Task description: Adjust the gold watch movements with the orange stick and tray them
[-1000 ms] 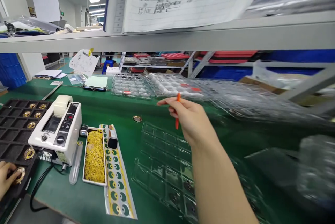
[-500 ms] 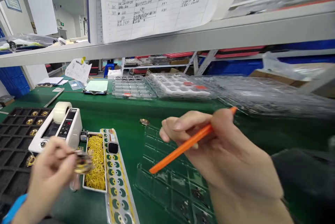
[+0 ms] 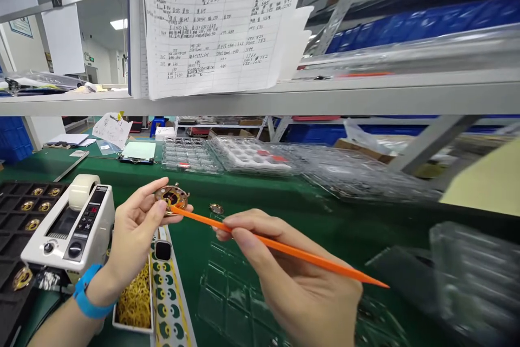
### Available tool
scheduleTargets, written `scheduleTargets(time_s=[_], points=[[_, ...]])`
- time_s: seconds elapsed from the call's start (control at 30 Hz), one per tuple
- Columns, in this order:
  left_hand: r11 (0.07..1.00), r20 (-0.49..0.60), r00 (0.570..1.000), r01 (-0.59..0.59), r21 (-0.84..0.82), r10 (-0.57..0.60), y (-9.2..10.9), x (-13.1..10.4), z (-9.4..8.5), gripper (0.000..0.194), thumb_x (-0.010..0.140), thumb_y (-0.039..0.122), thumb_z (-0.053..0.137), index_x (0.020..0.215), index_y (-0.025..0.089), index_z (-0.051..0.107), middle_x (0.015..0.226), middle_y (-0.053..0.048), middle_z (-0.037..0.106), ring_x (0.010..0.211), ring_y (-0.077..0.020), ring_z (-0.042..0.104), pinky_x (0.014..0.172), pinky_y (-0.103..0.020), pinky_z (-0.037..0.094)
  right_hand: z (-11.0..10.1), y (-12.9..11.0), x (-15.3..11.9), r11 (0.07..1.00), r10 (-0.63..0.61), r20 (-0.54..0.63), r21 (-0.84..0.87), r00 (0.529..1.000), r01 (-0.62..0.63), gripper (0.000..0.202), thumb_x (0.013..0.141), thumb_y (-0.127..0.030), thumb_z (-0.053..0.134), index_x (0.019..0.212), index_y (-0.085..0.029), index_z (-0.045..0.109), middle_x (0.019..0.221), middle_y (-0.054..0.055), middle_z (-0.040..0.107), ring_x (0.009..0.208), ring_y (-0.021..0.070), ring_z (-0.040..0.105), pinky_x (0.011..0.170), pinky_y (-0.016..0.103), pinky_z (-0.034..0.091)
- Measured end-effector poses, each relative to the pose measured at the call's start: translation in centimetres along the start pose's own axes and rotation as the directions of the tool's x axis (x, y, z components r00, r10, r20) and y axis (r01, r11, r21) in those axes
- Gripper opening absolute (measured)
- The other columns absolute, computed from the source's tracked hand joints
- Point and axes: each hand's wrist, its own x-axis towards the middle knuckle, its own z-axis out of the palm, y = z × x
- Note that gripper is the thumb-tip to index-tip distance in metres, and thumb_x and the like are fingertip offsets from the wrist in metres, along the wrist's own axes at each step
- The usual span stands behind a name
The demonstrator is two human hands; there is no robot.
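My left hand (image 3: 140,222), with a blue band at the wrist, pinches a round gold-rimmed watch case (image 3: 173,196) with a dark inside by its edge. Fingers of my right hand (image 3: 284,266) grip a long orange pointed plastic stick (image 3: 280,246). The stick's far end touches the watch case near the left thumb, while its other tip points to the lower right. Just right of the case, a second small round watch part (image 3: 216,208) lies by the clear plastic tray (image 3: 227,287).
At left stand a white tape dispenser (image 3: 77,233) and a black compartment tray (image 3: 10,228) with gold cases. A box of yellow pieces (image 3: 134,298) sits beside a sticker strip (image 3: 164,293). Clear trays (image 3: 345,168) line the back under a shelf (image 3: 244,102).
My left hand has raised the watch case up and to the right. The orange stick has swung round so that its end meets the case. The view has shifted.
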Motion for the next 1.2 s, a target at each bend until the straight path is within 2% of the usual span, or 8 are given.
scheduleTargets(time_s=[0.13, 0.23, 0.5, 0.57, 0.67, 0.77, 1.07, 1.2], points=[[1.0, 0.007, 1.0, 0.012, -0.027, -0.012, 0.1, 0.1, -0.4, 0.033, 0.09, 0.03, 0.065, 0.122, 0.023, 0.065, 0.103, -0.005, 0.077, 0.093, -0.023, 0.075, 0.082, -0.035, 0.064, 0.0, 0.4, 0.4, 1.0, 0.009, 0.086, 0.02, 0.996, -0.011, 0.018, 0.091, -0.02, 0.062, 0.093, -0.031, 0.076, 0.078, 0.003, 0.071, 0.071, 0.0199, 0.066, 0.065, 0.033, 0.055], [0.995, 0.051, 0.998, 0.047, -0.085, -0.042, 0.4, 0.3, -1.0, 0.029, 0.09, 0.028, 0.065, 0.119, 0.027, 0.068, 0.102, -0.003, 0.078, 0.091, -0.0221, 0.076, 0.082, -0.034, 0.063, -0.1, 0.8, 0.7, 0.995, -0.099, 0.226, 0.045, 0.969, 0.091, 0.027, 0.091, -0.014, 0.06, 0.102, -0.033, 0.075, 0.085, 0.002, 0.073, 0.076, 0.0198, 0.068, 0.067, 0.031, 0.057], [0.971, 0.012, 0.98, 0.196, -0.139, -0.196, 1.0, 0.9, -2.1, 0.025, 0.086, 0.024, 0.07, 0.111, 0.024, 0.073, 0.087, -0.002, 0.079, 0.084, -0.0177, 0.077, 0.07, -0.018, 0.059, -0.7, 1.4, 1.5, 0.869, -0.409, 0.518, -0.032, 0.751, 0.494, 0.038, 0.085, 0.004, 0.058, 0.112, -0.02, 0.069, 0.095, 0.009, 0.073, 0.088, 0.0208, 0.069, 0.074, 0.031, 0.059], [0.972, -0.034, 0.979, 0.197, -0.127, -0.203, 0.7, 1.0, -1.9, 0.029, 0.085, 0.026, 0.071, 0.113, 0.021, 0.072, 0.085, -0.002, 0.079, 0.082, -0.0176, 0.077, 0.07, -0.019, 0.06, -0.4, 1.4, 1.3, 0.852, -0.436, 0.481, -0.053, 0.761, 0.521, 0.036, 0.086, 0.004, 0.056, 0.111, -0.019, 0.069, 0.093, 0.009, 0.073, 0.086, 0.0197, 0.069, 0.071, 0.03, 0.059], [0.982, -0.101, 0.98, 0.159, -0.097, -0.169, 0.3, 0.9, -1.4, 0.034, 0.08, 0.027, 0.076, 0.113, 0.018, 0.072, 0.078, 0.0, 0.077, 0.078, -0.0163, 0.076, 0.074, -0.023, 0.062, 0.4, 1.6, 0.7, 0.901, -0.39, 0.244, -0.098, 0.888, 0.422, 0.034, 0.087, 0.001, 0.058, 0.11, -0.022, 0.069, 0.086, 0.005, 0.073, 0.076, 0.018, 0.07, 0.064, 0.029, 0.059], [0.987, -0.122, 0.981, 0.142, -0.073, -0.15, 0.0, 0.5, -0.7, 0.038, 0.076, 0.027, 0.078, 0.113, 0.016, 0.072, 0.078, 0.0, 0.077, 0.078, -0.017, 0.075, 0.074, -0.025, 0.063, 1.4, 2.2, -0.1, 0.941, -0.309, 0.042, -0.132, 0.95, 0.311, 0.033, 0.087, -0.003, 0.061, 0.108, -0.026, 0.07, 0.082, 0.002, 0.074, 0.07, 0.0173, 0.07, 0.06, 0.029, 0.059], [0.983, -0.143, 0.975, 0.158, -0.097, -0.171, -0.8, -0.2, 0.4, 0.046, 0.077, 0.031, 0.077, 0.118, 0.011, 0.067, 0.095, -0.008, 0.079, 0.087, -0.0223, 0.075, 0.077, -0.029, 0.064, 3.1, 3.1, -1.4, 0.953, -0.272, -0.117, -0.172, 0.955, 0.25, 0.038, 0.087, -0.003, 0.062, 0.112, -0.03, 0.071, 0.087, -0.002, 0.076, 0.072, 0.014, 0.072, 0.065, 0.025, 0.061], [0.982, -0.151, 0.976, 0.139, -0.124, -0.157, -1.1, -0.3, 0.3, 0.039, 0.08, 0.03, 0.075, 0.116, 0.014, 0.068, 0.09, -0.005, 0.079, 0.086, -0.0204, 0.076, 0.073, -0.024, 0.063, 3.3, 3.2, -1.4, 0.892, -0.405, -0.054, -0.241, 0.913, 0.382, 0.038, 0.085, 0.0, 0.061, 0.114, -0.024, 0.069, 0.091, 0.002, 0.075, 0.078, 0.0161, 0.072, 0.067, 0.027, 0.062]])
